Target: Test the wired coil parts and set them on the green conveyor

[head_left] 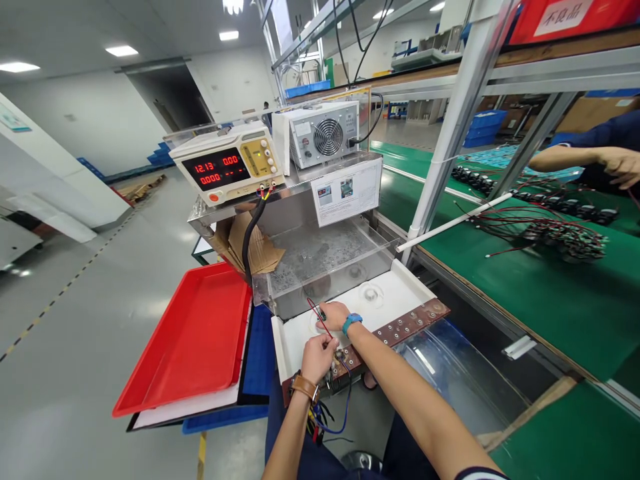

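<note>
My left hand (319,358), below a brown wrist strap, is closed in a pinch on a thin red wire (327,327). It is just above a brown strip (397,330) studded with metal screws. My right hand (334,316), with a blue watch at its wrist, closes on a small dark part (323,315) at the wire's upper end; fingers cover most of it, so its kind is unclear. Both hands are over the near left part of a white fixture (403,287). A blue cable (349,397) hangs from the strip below my left hand.
A power supply (225,163) with red digits stands behind, beside a grey fan-cooled unit (325,137). A red tray (193,333) lies to the left. On the green bench (505,273) at right are wired circuit boards (567,240). A co-worker's hand (620,165) is beyond.
</note>
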Demonstrator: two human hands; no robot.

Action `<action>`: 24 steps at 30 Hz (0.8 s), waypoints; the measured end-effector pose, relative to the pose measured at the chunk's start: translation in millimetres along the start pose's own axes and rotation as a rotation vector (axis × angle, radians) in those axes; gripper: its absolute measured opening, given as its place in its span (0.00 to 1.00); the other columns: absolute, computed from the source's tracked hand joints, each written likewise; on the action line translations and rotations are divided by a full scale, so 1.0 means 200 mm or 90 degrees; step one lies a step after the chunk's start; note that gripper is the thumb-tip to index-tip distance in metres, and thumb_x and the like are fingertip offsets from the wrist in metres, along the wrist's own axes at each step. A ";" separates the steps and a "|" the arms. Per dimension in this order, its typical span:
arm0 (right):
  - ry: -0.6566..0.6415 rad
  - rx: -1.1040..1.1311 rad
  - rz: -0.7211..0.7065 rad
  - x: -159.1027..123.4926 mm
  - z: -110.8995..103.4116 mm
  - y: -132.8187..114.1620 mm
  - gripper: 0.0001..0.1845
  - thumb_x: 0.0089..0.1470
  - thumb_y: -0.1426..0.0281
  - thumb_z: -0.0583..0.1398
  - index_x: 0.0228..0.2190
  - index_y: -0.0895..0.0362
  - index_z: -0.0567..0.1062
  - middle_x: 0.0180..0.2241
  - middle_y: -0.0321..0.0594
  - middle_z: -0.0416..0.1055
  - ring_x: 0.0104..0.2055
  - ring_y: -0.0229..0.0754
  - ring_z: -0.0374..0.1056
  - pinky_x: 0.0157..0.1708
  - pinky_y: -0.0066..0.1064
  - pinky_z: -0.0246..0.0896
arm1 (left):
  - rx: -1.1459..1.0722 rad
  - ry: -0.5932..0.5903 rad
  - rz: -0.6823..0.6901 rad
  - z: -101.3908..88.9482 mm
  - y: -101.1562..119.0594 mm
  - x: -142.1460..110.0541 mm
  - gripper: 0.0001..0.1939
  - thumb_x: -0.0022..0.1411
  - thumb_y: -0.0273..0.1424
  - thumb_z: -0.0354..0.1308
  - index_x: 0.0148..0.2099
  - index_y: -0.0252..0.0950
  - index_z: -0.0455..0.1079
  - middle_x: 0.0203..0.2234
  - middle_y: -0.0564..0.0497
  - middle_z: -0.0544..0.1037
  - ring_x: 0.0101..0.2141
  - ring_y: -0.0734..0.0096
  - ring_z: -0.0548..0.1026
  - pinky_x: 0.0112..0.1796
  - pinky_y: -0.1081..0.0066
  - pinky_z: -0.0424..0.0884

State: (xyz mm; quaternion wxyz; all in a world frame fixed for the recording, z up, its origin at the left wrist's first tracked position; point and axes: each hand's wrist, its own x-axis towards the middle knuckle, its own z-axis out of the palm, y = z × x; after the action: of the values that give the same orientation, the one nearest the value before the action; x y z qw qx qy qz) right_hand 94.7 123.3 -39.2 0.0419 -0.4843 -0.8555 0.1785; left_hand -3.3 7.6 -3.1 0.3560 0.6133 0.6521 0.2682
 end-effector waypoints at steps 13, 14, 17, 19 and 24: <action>0.012 0.005 0.007 -0.01 -0.01 -0.01 0.20 0.48 0.57 0.60 0.40 0.56 0.71 0.36 0.44 0.75 0.39 0.47 0.71 0.34 0.31 0.55 | 0.008 -0.005 -0.028 0.02 -0.03 0.02 0.16 0.54 0.40 0.53 0.20 0.36 0.65 0.16 0.55 0.69 0.22 0.74 0.64 0.26 0.74 0.56; 0.012 0.006 0.009 -0.01 -0.01 -0.01 0.21 0.48 0.57 0.60 0.40 0.56 0.71 0.36 0.44 0.75 0.39 0.47 0.71 0.34 0.31 0.55 | 0.008 -0.004 -0.029 0.02 -0.03 0.02 0.16 0.54 0.40 0.53 0.20 0.36 0.65 0.16 0.55 0.69 0.22 0.74 0.64 0.26 0.74 0.56; 0.013 0.011 0.009 -0.01 -0.01 -0.02 0.20 0.47 0.57 0.61 0.40 0.56 0.71 0.36 0.44 0.75 0.39 0.47 0.71 0.34 0.31 0.55 | 0.009 0.002 -0.035 0.02 -0.03 0.01 0.16 0.54 0.41 0.53 0.20 0.37 0.65 0.16 0.55 0.69 0.22 0.73 0.65 0.26 0.74 0.56; 0.015 0.015 0.006 -0.01 -0.01 -0.02 0.20 0.47 0.57 0.61 0.39 0.56 0.71 0.35 0.43 0.75 0.39 0.47 0.70 0.33 0.31 0.54 | 0.010 0.008 -0.040 0.02 -0.03 0.01 0.15 0.53 0.40 0.53 0.20 0.37 0.65 0.16 0.54 0.70 0.22 0.73 0.65 0.26 0.74 0.56; 0.026 0.022 0.006 -0.02 -0.01 -0.03 0.18 0.46 0.58 0.61 0.38 0.54 0.71 0.33 0.41 0.75 0.38 0.46 0.70 0.33 0.30 0.54 | 0.013 0.030 -0.043 0.02 -0.02 0.00 0.14 0.53 0.38 0.53 0.20 0.37 0.65 0.17 0.53 0.70 0.23 0.72 0.66 0.27 0.73 0.57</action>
State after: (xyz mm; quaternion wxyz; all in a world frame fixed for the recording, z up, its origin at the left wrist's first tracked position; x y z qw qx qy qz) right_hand 91.4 118.0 -34.8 0.0668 -0.4908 -0.8490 0.1840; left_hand -1.9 6.6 -8.4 0.3432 0.5881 0.6832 0.2639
